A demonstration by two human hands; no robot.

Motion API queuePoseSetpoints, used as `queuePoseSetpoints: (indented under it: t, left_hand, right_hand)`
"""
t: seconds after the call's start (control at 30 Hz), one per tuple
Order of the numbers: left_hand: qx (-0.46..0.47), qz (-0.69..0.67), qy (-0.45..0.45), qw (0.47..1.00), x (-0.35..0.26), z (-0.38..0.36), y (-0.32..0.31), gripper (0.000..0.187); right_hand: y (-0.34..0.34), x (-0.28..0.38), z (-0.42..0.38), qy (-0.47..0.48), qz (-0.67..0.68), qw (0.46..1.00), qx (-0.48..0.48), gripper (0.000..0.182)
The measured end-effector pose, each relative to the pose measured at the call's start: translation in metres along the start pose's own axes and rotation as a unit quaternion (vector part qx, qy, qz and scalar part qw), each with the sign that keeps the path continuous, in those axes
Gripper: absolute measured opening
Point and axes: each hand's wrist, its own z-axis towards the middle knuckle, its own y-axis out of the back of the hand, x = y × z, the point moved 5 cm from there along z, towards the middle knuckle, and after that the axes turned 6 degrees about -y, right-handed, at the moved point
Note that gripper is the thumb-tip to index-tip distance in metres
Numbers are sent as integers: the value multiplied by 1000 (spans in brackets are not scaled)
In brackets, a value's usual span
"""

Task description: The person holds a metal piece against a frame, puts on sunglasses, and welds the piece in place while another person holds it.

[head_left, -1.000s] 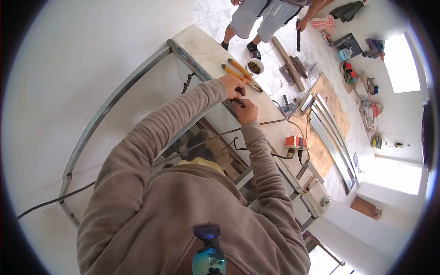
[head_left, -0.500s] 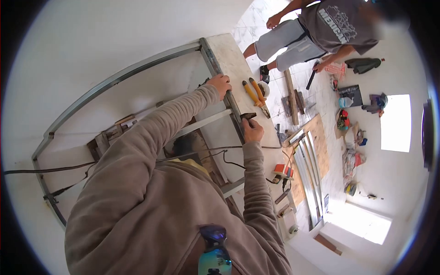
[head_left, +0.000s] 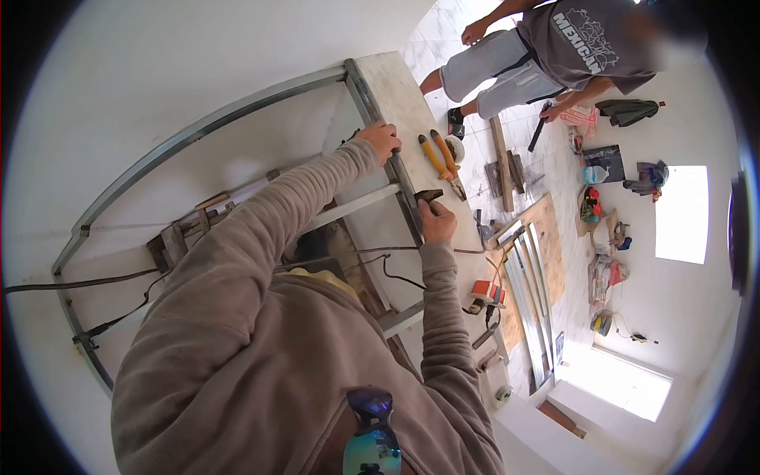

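My left hand (head_left: pixel 381 140) is closed around the long bar of a grey metal frame (head_left: pixel 408 198), fingers over its top. In my right hand (head_left: pixel 438 222) is a hammer (head_left: pixel 428 195), its dark head showing just beyond my fingers and right beside the same bar; the handle is hidden. A lighter crossbar (head_left: pixel 360 207) meets the long bar between my hands. Yellow-and-black handled pliers (head_left: pixel 442 165) lie on the pale tabletop (head_left: pixel 393 89) beyond the bar, next to a small white cup (head_left: pixel 455 148).
A cable (head_left: pixel 87 283) runs across the frame. A red-and-white box with wires (head_left: pixel 488 293) sits on the table at right. Metal strips (head_left: pixel 532 297) lie on a wooden board (head_left: pixel 556 252). A person (head_left: pixel 507 75) stands beyond, holding a dark tool (head_left: pixel 538 133). Wood pieces (head_left: pixel 502 162) lie on the tiled floor.
My view has shifted slightly. Both hands keep their places at the bar, the hammer still beside it. The other person stands in nearly the same pose.
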Motion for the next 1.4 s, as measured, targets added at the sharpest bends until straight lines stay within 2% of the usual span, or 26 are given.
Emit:
queuePoseSetpoints:
  t: [0.1,0.2,0.57,0.77,0.87,1.0,1.1,1.2,1.27,1.3,1.33,1.37,1.4]
  left_hand:
    - [4,2,8,1000,-2,-1,2,22]
    - [12,3,22,1000,-2,1,1,22]
    - [8,9,68,998,-7,-3,7,30]
    - [-28,-24,114,993,-6,-11,7,41]
    - [-68,3,122,990,-6,-17,9,46]
    - [-108,-67,185,974,-6,-24,13,51]
    - [-176,-163,247,939,3,-30,10,50]
    - [-273,-294,304,864,21,-39,-6,37]
    - [-330,-382,321,802,10,-56,0,25]
    - [-339,-447,316,765,1,-60,1,21]
    - [-347,-510,310,723,-11,-63,0,19]
    - [-355,-569,301,678,-22,-70,2,21]
    - [-290,-571,302,706,-41,-81,15,27]
  right_hand:
    - [1,-5,13,-14,-21,998,58,35]
    - [8,9,11,-17,-30,997,69,35]
    - [7,-5,15,-31,-39,996,68,39]
    - [9,2,12,-31,-45,996,74,37]
    - [10,6,9,-28,-39,996,74,36]
    - [6,-4,10,-7,7,998,58,34]
    - [16,5,3,-4,60,998,33,32]
    - [23,-6,5,-2,88,996,8,29]
    - [36,-4,1,10,59,998,-22,27]
    - [42,-1,0,17,44,998,-35,27]
    - [43,-7,3,51,59,996,-49,24]
    - [44,-2,1,46,99,993,-54,23]
    - [49,9,-6,40,138,988,-58,21]
